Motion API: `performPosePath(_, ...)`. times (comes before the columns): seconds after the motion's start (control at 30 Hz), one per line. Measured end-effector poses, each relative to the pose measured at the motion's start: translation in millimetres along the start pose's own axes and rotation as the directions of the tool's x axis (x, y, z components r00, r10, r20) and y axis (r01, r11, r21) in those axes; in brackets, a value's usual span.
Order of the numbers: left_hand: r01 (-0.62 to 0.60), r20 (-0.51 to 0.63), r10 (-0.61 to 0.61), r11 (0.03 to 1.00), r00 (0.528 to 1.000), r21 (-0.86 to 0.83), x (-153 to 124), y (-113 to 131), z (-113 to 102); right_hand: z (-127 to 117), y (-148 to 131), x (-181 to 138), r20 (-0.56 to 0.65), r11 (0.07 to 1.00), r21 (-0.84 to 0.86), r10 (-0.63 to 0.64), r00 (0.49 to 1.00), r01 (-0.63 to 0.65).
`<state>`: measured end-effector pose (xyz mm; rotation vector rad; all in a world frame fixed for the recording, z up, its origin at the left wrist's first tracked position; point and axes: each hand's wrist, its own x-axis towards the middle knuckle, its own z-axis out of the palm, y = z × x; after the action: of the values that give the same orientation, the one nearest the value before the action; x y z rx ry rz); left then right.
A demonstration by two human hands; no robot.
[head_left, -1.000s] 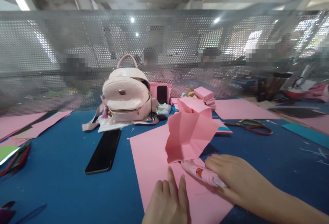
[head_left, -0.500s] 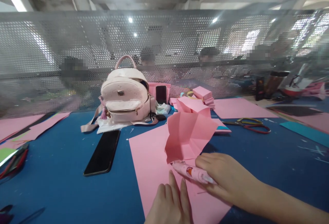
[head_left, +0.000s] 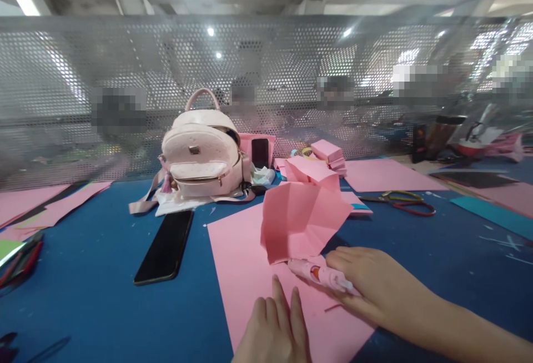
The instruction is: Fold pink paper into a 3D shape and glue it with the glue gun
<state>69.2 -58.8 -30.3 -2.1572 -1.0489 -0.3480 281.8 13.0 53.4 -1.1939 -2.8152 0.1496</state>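
Observation:
My right hand (head_left: pixel 375 285) is closed around a pink pen-shaped tool (head_left: pixel 318 274), whose tip rests on a flat pink paper sheet (head_left: pixel 241 252) on the blue table. My left hand (head_left: pixel 275 329) lies flat on the near part of that sheet, fingers stretched out together. Just beyond the tool stands a creased, partly folded pink paper piece (head_left: pixel 302 218), its lower edge touching the sheet.
A black phone (head_left: pixel 164 246) lies left of the sheet. A pale pink backpack (head_left: pixel 202 155) stands behind it. Folded pink paper pieces (head_left: pixel 320 163), scissors (head_left: pixel 402 202) and more pink sheets (head_left: pixel 387 177) lie farther back. A perforated metal screen (head_left: pixel 266 74) closes off the far side; people sit behind it.
My right hand slid the pink tool left along the sheet, toward the folded piece, then back slightly. My left hand stayed flat on the paper.

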Motion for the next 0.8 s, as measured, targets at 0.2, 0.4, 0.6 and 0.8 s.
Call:
performPosePath(0.2, 0.018, -0.002, -0.018, 1.0, 1.0, -0.017, -0.3, 1.8, 0.4, -10.7, -5.4, -2.7, -0.01, 0.987, 0.145, 0.07, 0.998, -0.067)
performPosePath(0.4, 0.013, -0.003, -0.013, 1.0, 1.0, -0.006, -2.7, 3.2, 3.1, -19.2, -4.7, -9.3, -0.021, 0.913, 0.362, 0.209, 0.978, -0.187)
performPosePath(0.6, 0.031, 0.001, -0.031, 1.0, 1.0, -0.003, -1.7, 2.5, 1.7, -11.3, 2.9, -12.7, -0.075, 0.845, 0.476, 0.313, 0.947, -0.242)
performPosePath(0.8, 0.015, -0.04, -0.015, 1.0, 0.999, -0.018, 2.8, 0.9, -4.2, -13.9, 0.5, -12.3, -0.017, 0.837, 0.491, 0.287, 0.958, -0.242)
